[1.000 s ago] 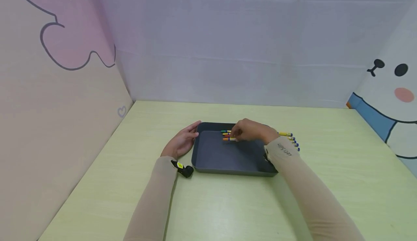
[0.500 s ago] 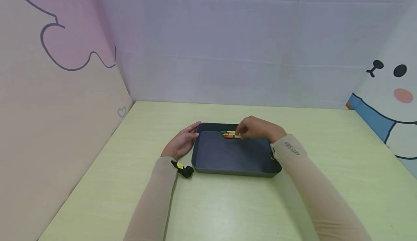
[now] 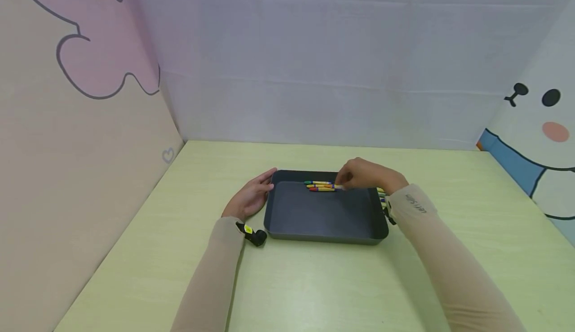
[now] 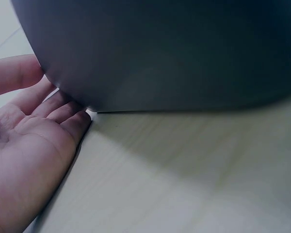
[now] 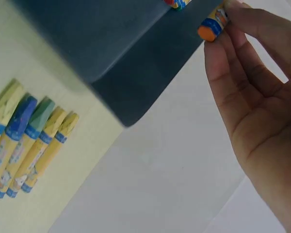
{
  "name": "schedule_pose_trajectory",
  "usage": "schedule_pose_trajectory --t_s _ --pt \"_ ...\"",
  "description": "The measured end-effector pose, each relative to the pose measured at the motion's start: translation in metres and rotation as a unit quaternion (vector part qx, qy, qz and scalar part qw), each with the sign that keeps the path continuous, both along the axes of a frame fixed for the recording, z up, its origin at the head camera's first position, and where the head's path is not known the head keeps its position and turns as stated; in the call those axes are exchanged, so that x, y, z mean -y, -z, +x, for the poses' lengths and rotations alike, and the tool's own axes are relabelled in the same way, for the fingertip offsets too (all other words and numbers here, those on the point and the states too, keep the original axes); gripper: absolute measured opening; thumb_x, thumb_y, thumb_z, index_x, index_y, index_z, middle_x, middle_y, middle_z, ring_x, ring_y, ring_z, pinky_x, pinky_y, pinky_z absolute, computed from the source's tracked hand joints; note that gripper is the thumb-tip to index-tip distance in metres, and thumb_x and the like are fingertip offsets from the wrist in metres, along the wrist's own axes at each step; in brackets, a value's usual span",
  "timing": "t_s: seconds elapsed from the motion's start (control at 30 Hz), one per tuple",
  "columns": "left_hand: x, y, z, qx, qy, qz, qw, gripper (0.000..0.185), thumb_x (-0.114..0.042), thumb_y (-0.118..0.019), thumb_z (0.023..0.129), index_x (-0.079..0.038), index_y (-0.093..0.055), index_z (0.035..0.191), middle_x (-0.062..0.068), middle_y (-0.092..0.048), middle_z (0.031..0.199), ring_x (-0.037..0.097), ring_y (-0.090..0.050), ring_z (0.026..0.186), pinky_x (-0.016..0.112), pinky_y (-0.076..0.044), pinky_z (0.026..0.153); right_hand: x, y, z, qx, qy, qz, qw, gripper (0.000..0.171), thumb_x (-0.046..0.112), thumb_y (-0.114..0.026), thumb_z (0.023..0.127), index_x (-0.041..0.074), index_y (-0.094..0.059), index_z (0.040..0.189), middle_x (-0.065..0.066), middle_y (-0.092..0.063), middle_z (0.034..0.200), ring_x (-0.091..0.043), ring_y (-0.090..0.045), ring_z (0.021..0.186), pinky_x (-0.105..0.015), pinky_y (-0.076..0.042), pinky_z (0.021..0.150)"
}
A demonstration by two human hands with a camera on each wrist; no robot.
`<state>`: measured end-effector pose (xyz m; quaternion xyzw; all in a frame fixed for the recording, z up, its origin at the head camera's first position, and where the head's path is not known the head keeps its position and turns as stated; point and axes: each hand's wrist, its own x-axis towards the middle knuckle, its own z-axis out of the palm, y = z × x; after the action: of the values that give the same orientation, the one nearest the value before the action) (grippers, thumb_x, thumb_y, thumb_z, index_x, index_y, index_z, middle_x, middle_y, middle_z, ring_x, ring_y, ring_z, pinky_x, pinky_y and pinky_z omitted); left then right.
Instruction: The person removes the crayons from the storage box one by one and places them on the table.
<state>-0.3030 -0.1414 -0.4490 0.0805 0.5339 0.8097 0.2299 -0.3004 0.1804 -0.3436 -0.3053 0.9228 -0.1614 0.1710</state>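
An orange crayon (image 5: 214, 25) is pinched between the thumb and fingers of my right hand (image 3: 366, 173), above the right part of the dark grey tray (image 3: 325, 222). Towards the tray's back lie a green crayon (image 3: 314, 182), a yellow crayon (image 3: 311, 186) and a red crayon (image 3: 320, 189), side by side; the held crayon and my fingers partly cover them. My left hand (image 3: 249, 197) touches the tray's left side. In the left wrist view, the fingertips of this left hand (image 4: 34, 131) meet the tray's corner, its fingers extended.
Several more crayons (image 5: 31, 141) lie in a row on the table (image 3: 305, 287), just right of the tray; in the head view my right wrist mostly hides them. Printed cloth walls (image 3: 292, 72) stand behind the table and at both sides.
My right hand has moved right and slightly back over the tray, carrying the orange crayon from in front of the red one. My left hand and the tray have stayed put.
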Motion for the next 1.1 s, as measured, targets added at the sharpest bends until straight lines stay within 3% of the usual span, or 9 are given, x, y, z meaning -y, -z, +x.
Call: schedule_pose_trajectory --t_s 0.73,1.1 --pt "-0.001 0.002 0.000 0.005 -0.001 0.005 1.0000 0.063 0.011 -0.033 0.098 -0.008 -0.017 0.155 0.000 -0.004 0.163 0.012 -0.013 0.142 0.014 -0.040 0.087 -0.043 -0.004 0.006 0.005 0.021 -0.004 1.000 0.023 0.006 -0.063 0.090 0.006 -0.071 0.111 -0.007 -0.070 0.108 -0.021 -0.066 0.095 -0.037 -0.054 0.081" --pt "-0.001 0.002 0.000 -0.001 0.005 0.005 1.0000 0.063 0.012 -0.033 0.097 -0.008 -0.016 0.155 0.000 -0.001 0.163 0.014 -0.010 0.145 0.016 -0.039 0.091 -0.065 -0.005 0.011 -0.014 0.016 -0.007 1.000 0.021 0.005 -0.063 0.089 0.006 -0.072 0.108 -0.007 -0.071 0.103 -0.019 -0.066 0.089 -0.037 -0.054 0.077"
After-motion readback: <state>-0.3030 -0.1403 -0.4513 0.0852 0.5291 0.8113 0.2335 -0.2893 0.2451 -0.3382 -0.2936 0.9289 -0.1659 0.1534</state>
